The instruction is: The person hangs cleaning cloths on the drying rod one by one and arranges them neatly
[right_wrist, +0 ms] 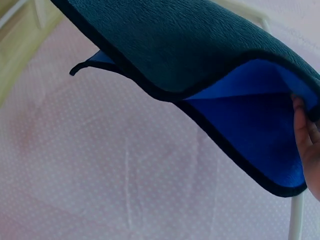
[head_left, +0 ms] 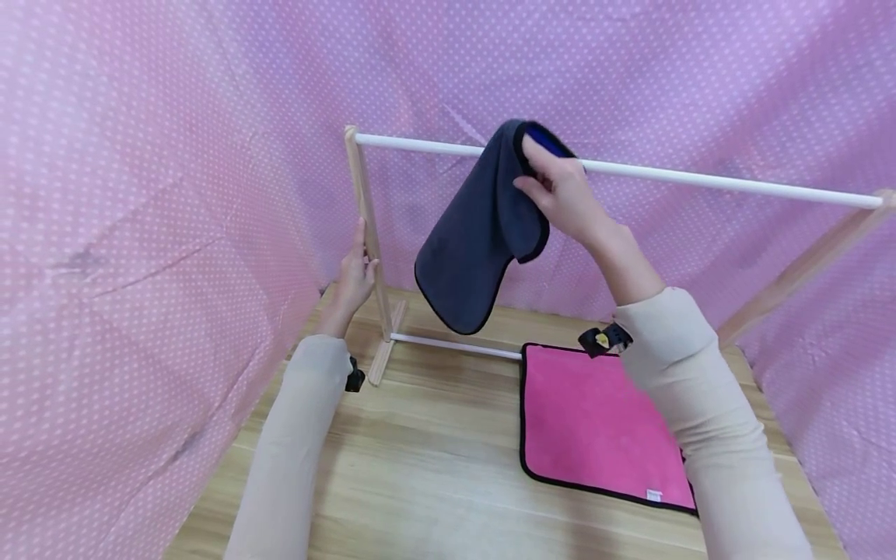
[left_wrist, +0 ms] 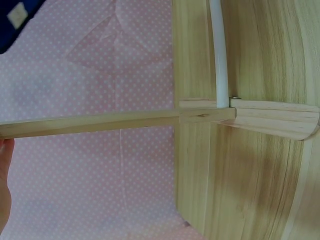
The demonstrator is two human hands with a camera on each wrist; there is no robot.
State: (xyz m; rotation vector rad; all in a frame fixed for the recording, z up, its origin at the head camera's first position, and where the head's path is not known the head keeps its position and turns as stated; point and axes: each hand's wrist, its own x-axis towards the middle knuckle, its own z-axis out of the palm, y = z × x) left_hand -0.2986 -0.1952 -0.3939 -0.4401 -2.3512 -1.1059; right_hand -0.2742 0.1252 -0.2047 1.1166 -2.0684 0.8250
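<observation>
A dark grey cloth (head_left: 462, 241) with black edging and a blue underside (right_wrist: 250, 120) hangs across the white top bar of a wooden rack. My right hand (head_left: 563, 194) pinches the cloth near its upper right edge, just in front of the bar (head_left: 700, 180). In the right wrist view, fingertips of the right hand (right_wrist: 309, 145) lie against the blue side. My left hand (head_left: 355, 274) holds the rack's left wooden post (head_left: 368, 202) partway up, thumb on the near side. Only a sliver of the left hand (left_wrist: 4, 180) shows in the left wrist view.
A pink cloth (head_left: 595, 420) with black edging lies flat on the wooden table (head_left: 420, 459), partly behind the right sleeve. The rack's lower white bar (head_left: 455, 345) joins its wooden foot (head_left: 387, 344). Pink dotted curtains (head_left: 175, 194) surround the table.
</observation>
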